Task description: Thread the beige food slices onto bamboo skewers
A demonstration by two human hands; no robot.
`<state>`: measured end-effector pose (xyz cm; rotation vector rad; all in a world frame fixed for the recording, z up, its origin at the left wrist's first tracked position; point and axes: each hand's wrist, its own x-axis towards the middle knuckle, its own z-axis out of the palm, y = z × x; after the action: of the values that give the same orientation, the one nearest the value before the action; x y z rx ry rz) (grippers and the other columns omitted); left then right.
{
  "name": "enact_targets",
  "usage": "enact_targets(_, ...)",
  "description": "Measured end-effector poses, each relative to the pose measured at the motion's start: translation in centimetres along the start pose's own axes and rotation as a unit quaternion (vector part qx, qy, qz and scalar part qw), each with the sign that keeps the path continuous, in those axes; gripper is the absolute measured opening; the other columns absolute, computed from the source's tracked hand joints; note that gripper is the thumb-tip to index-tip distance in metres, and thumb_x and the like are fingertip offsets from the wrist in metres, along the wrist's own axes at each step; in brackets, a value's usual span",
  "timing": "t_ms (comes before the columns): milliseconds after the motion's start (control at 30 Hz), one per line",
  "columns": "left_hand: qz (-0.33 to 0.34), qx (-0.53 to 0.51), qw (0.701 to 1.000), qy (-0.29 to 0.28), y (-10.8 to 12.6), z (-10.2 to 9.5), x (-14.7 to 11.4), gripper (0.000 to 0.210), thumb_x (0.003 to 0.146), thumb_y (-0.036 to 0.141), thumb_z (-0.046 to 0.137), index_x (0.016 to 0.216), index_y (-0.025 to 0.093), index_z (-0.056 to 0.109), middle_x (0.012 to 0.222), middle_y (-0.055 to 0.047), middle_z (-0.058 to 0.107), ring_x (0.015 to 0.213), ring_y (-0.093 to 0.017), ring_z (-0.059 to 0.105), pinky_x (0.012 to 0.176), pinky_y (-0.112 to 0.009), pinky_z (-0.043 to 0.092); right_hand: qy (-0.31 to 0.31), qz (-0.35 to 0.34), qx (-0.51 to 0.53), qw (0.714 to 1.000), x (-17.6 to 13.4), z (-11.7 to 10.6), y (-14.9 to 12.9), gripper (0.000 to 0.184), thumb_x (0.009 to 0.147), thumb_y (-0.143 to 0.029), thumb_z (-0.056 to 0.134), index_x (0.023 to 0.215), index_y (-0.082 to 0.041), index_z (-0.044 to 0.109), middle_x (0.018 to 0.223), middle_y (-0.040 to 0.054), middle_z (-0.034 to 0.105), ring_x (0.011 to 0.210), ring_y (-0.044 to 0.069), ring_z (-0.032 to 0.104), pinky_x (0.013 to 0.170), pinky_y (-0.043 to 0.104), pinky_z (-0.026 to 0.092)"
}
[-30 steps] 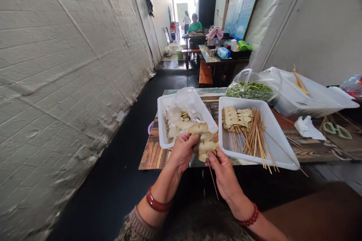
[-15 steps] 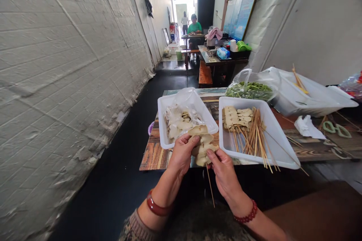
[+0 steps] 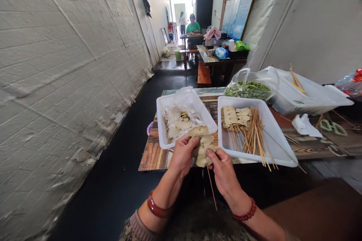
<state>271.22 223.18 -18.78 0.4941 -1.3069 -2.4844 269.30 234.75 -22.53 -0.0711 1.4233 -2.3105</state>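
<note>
Between my two hands is a skewer of flat beige slices, its thin stick hanging down below the lowest slice. My left hand pinches the slices from the left, thumb on top. From the right, my right hand grips the lower slices between thumb and fingers. Behind my left hand stands a white tub with a clear plastic bag of loose slices. To the right, another white tub holds finished skewers and several bare-looking sticks.
On the wood-patterned table are a bag of green vegetables, a tilted white bin, crumpled tissue and green-handled scissors. A person in green sits at a far table. A white wall runs along the left.
The view has shifted slightly. Both hands keep their hold on the skewer, and the slices sit almost as before.
</note>
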Motion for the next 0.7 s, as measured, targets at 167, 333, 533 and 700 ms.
enact_targets(167, -0.005, 0.003, 1.0, 0.019, 0.05, 0.25, 0.17, 0.027, 0.058, 0.031, 0.087, 0.076, 0.015, 0.074, 0.064, -0.001, 0.07, 0.056, -0.012, 0.062, 0.058, -0.023, 0.048, 0.001, -0.011, -0.001, 1.0, 0.03, 0.11, -0.35, 0.026, 0.071, -0.041, 0.08, 0.07, -0.018, 0.066, 0.065, -0.0035, 0.06, 0.057, 0.009, 0.044, 0.05, 0.022, 0.033)
enact_targets(333, -0.006, 0.003, 1.0, 0.021, -0.02, 0.36, 0.36, 0.027, 0.059, 0.031, 0.087, 0.078, 0.015, 0.074, 0.061, 0.0, 0.069, 0.053, -0.012, 0.06, 0.059, -0.024, 0.049, -0.01, -0.015, 0.003, 1.0, 0.04, 0.07, -0.39, 0.023, 0.074, -0.039, 0.078, 0.077, -0.018, 0.07, 0.067, -0.0034, 0.061, 0.058, 0.009, 0.044, 0.053, 0.022, 0.036)
enact_targets(533, 0.005, 0.014, 1.0, 0.018, -0.46, 0.27, 0.31, 0.029, 0.062, 0.033, 0.085, 0.082, 0.014, 0.075, 0.07, -0.003, 0.073, 0.06, -0.014, 0.065, 0.063, -0.025, 0.051, -0.011, -0.005, 0.036, 0.999, 0.01, 0.19, -0.4, 0.024, 0.071, -0.037, 0.08, 0.089, -0.021, 0.074, 0.076, -0.0008, 0.068, 0.067, 0.013, 0.056, 0.061, 0.025, 0.045)
enact_targets(700, 0.007, 0.013, 1.0, 0.026, -0.65, 0.5, 0.2, 0.026, 0.063, 0.033, 0.084, 0.078, 0.015, 0.074, 0.068, -0.003, 0.072, 0.058, -0.013, 0.063, 0.061, -0.025, 0.05, -0.005, -0.019, 0.03, 0.999, -0.03, 0.1, -0.43, 0.019, 0.072, -0.035, 0.08, 0.084, -0.021, 0.075, 0.073, -0.0004, 0.068, 0.064, 0.013, 0.055, 0.057, 0.026, 0.045)
